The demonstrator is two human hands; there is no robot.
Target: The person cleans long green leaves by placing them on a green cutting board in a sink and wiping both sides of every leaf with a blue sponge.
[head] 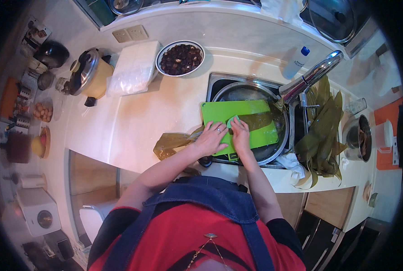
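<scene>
A bright green cutting board (pixel 215 110) lies across a large round metal basin (pixel 285 145) set in the sink. On the board is a long olive-green leaf (pixel 257 121), wet-looking and flattened. My left hand (pixel 210 138) rests palm down at the board's left side, thumb spread, pressing near the leaf's line; what lies under the palm is hidden. Close beside it, my right hand (pixel 240 135) pinches a small pale-green cloth or sponge (pixel 233 121) against the leaf. More leaves (pixel 169 144) lie on the counter by my left forearm.
A pile of broad leaves (pixel 325 128) fills the right of the sink, below a chrome faucet (pixel 311 76). A white cloth (pixel 292 166) hangs at the front rim. Behind are a bowl of dark pieces (pixel 181 59), a plastic-wrapped white pack (pixel 135 66) and a lidded pot (pixel 94 76).
</scene>
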